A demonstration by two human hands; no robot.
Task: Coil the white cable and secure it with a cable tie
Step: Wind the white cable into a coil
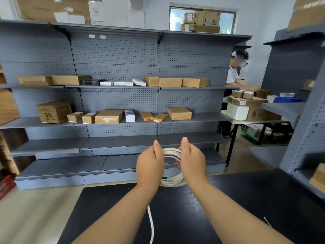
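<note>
A white cable point(171, 154) is wound into a round coil of several loops, held upright above the far edge of the black table point(246, 199). My left hand point(150, 166) grips the coil's left side with the thumb up. My right hand point(192, 162) grips its right side, thumb also up. A loose tail of the cable point(151, 224) hangs below my left forearm and runs down to the frame's bottom edge. A thin white cable tie point(267, 222) lies on the table at the right, apart from both hands.
Grey pegboard shelving point(114, 95) with cardboard boxes point(53, 111) stands behind the table. Another shelf unit point(307, 120) stands close at the right. A person point(235, 73) works at a box-laden table point(255, 121) at the back right.
</note>
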